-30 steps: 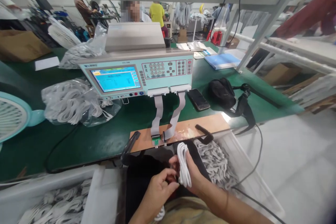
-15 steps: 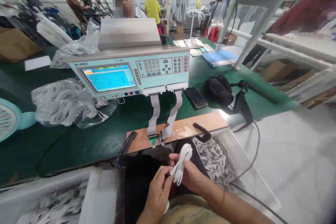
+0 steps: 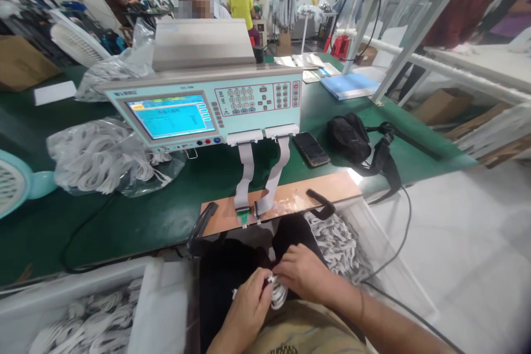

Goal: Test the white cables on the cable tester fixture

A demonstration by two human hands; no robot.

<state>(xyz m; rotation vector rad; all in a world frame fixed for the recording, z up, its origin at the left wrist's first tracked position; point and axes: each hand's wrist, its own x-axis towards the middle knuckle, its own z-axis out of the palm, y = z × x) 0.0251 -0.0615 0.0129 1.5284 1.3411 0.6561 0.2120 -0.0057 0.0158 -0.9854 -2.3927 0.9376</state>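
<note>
A coiled white cable (image 3: 279, 294) is held low over my lap, its loops hanging between my two hands. My left hand (image 3: 251, 300) is closed around its left side, thumb along the coil. From the right, my right hand (image 3: 299, 270) pinches the top of the bundle, its fingers curled and partly hiding the cable. Just beyond the hands, a small green circuit board (image 3: 244, 218) and a metal plug (image 3: 258, 221) end two grey ribbon cables (image 3: 248, 174) at the edge of a wooden board (image 3: 290, 199).
A tester with a lit screen (image 3: 172, 117) stands on the green table. Black clamps (image 3: 320, 203) grip the wooden board. White bins of coiled cables flank me, one left (image 3: 150, 298) and one right (image 3: 398, 257). A phone (image 3: 312, 149), black bag (image 3: 348, 137) and bagged cables (image 3: 99, 157) lie around.
The coiled cable has come down toward my lap and turned, its loops now pointing down. My right hand has shifted over its top. More text shows on the tester screen.
</note>
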